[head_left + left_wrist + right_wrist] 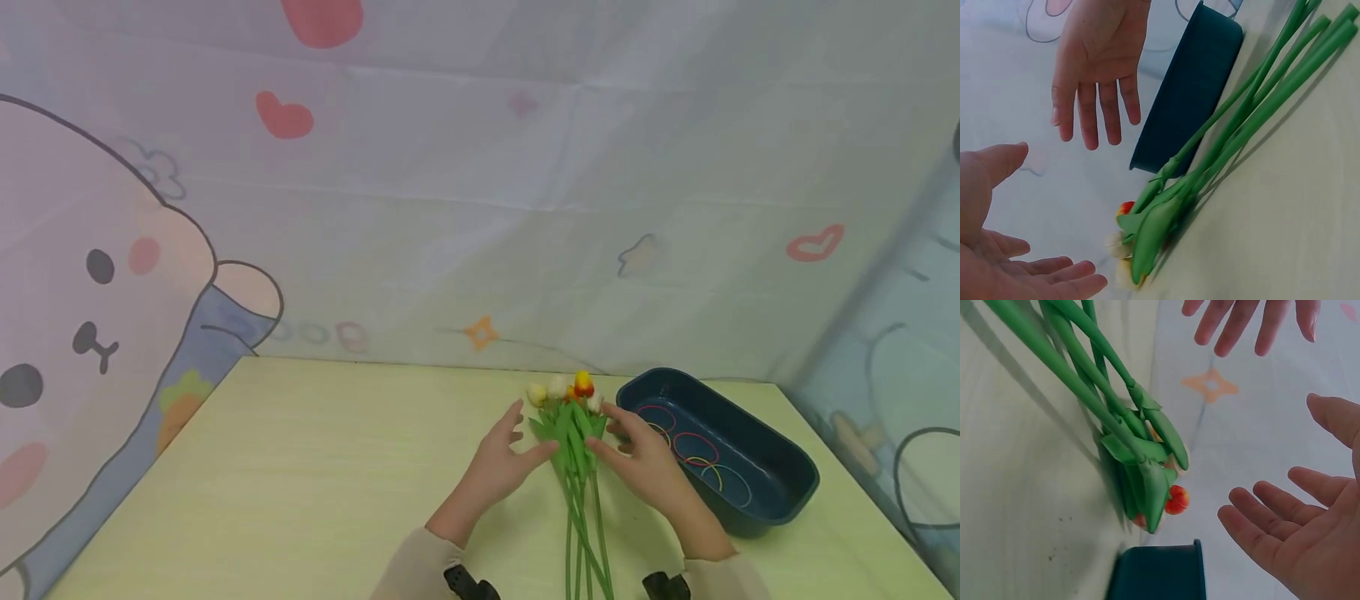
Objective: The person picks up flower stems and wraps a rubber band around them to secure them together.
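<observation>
A bunch of artificial tulips [573,450] lies on the table, its white, yellow and orange-red heads at the far end and its green stems running toward me. Over the left side of the leaves hovers my left hand [504,461], fingers spread and holding nothing. My right hand [643,458] faces it from the other side, also loosely spread. In the left wrist view a gap separates both hands from the tulips [1160,231]. The right wrist view likewise has the right hand [1310,519] apart from the stems, palm visible.
To the right stands a dark blue basin [787,475] with several thin coloured rings [696,448] inside. Its near-left side is close to my right hand. A patterned cloth [450,208] hangs behind the pale table [337,467].
</observation>
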Demonstrator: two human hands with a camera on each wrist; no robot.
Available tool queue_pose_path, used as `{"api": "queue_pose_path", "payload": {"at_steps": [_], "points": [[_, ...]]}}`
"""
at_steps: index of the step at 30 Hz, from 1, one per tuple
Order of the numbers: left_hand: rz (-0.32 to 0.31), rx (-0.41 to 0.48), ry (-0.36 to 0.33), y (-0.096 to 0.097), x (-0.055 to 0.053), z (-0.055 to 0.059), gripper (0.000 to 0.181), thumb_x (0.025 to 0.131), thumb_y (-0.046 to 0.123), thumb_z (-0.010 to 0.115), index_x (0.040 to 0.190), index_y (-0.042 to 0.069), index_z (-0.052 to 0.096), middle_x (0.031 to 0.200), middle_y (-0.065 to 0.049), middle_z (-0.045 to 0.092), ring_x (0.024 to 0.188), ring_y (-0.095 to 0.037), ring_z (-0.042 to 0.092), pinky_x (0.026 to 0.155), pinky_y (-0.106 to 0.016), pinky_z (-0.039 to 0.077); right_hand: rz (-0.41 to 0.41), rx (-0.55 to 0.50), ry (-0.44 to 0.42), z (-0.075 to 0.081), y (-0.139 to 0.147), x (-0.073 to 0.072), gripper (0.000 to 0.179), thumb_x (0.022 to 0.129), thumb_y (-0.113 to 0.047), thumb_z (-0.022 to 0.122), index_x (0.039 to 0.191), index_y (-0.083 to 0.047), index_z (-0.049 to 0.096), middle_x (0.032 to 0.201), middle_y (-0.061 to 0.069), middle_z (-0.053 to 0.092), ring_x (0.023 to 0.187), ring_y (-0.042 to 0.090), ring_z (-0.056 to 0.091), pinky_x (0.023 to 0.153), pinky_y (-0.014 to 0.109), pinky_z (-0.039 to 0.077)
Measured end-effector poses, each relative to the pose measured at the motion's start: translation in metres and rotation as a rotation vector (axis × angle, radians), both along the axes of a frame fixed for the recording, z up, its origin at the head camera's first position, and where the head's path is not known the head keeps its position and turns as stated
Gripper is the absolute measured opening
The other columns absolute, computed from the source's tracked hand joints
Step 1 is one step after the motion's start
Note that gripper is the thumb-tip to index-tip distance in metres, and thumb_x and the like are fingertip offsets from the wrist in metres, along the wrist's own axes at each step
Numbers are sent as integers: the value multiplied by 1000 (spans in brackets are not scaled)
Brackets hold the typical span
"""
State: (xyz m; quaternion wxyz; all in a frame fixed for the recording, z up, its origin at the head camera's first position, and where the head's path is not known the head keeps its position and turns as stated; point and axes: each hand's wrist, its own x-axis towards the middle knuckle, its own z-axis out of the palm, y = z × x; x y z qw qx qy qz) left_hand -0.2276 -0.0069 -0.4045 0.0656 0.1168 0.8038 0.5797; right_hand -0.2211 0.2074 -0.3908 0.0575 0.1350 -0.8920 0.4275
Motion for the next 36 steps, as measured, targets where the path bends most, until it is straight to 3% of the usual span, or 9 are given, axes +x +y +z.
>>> {"api": "queue_pose_path", "payload": {"at_steps": [5,10,18,28,36], "points": [[-5,41,-57,9,-1,-12,87,77,57,59,144,17,19,141,-11,34,123,-31,41,89,-49,46,2,-32,-74,-7,0,-4,64,85,-41,59,136,-10,37,138,14,38,116,36,47,89,44,48],[-15,42,-73,17,-1,-21,88,79,53,61,144,11,19,135,-17,39,119,-33,44,86,-49,47,-14,-1,-144,-11,0,-6,64,86,-41,57,137,-10,36,138,16,38,115,35,48,84,46,50],[-23,96,-96,28,0,-29,80,79,45,64,143,17,23,131,-15,42,112,-33,49,81,-47,48,-30,-30,-221,-25,5,-9,64,86,-36,59,137,-8,34,132,17,45,111,32,51,78,42,52],[-21,143,-125,32,-2,-38,84,79,39,67,144,15,18,131,-17,41,108,-28,52,80,-43,49,17,-131,-261,-35,8,-11,68,83,-32,64,137,-4,33,130,21,44,109,32,53,80,41,51],[-20,183,-103,39,-5,-45,81,76,34,71,141,15,26,122,-17,48,103,-26,56,81,-42,49,5,-155,-280,-41,10,-11,68,81,-29,67,135,-3,35,130,21,44,107,32,54,80,40,52]]}}
